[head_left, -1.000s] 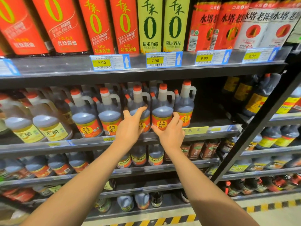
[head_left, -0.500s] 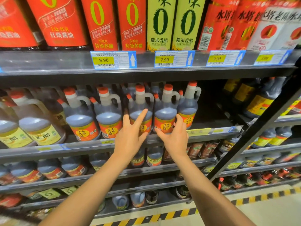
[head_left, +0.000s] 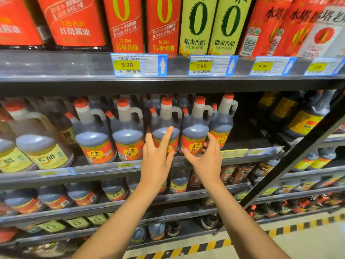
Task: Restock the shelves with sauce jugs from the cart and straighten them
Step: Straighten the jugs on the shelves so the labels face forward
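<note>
Red-capped dark vinegar jugs fill the middle shelf (head_left: pixel 130 166), front row at its edge.

Head view: the left hand (head_left: pixel 158 156), fingers spread, rests on the third jug (head_left: pixel 165 128); the right hand (head_left: pixel 205 157) curls loosely, holding nothing, around the fourth jug (head_left: pixel 196 133). Full and smooth-sided, they likely handle heavy and slippery; the moulded neck handles look safest. Neighbouring jugs crowd closely, and the upper shelf (head_left: pixel 74 85) hangs low overhead.

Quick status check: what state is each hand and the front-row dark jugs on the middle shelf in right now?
Left hand: open, fingers spread on the third jug.
Right hand: open, cupped beside the fourth jug.
Front-row dark jugs: upright, capped, labels forward.
Fifth jug: set further back.
</note>
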Available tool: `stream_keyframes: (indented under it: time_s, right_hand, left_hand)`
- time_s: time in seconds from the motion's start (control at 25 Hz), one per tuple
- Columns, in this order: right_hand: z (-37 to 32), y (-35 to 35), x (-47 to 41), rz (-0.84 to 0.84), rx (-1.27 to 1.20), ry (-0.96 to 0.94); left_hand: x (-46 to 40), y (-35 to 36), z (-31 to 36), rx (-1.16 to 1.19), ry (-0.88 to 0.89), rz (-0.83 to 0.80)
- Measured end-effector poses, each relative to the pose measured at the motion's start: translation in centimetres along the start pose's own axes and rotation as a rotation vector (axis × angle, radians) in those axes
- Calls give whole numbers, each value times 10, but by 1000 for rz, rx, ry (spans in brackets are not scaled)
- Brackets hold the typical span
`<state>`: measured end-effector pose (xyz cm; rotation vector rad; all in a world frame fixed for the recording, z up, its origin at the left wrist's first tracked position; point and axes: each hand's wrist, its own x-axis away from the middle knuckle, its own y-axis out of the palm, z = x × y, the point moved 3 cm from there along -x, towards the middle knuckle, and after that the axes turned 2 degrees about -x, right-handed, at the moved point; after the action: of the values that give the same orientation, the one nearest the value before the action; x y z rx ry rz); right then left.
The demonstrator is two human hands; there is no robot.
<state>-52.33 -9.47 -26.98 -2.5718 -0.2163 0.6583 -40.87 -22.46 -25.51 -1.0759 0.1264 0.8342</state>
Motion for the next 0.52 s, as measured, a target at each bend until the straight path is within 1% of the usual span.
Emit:
stream_keyframes:
  time_s: [0.2, 0.52]
  right_hand:
    - [4, 0, 0, -18, -15, 16]
    - [8, -3, -1, -74, -19, -9]
  left_hand:
    - [-1, 1, -6, 24, -26, -3]
    - [1, 0, 3, -24, -34, 89]
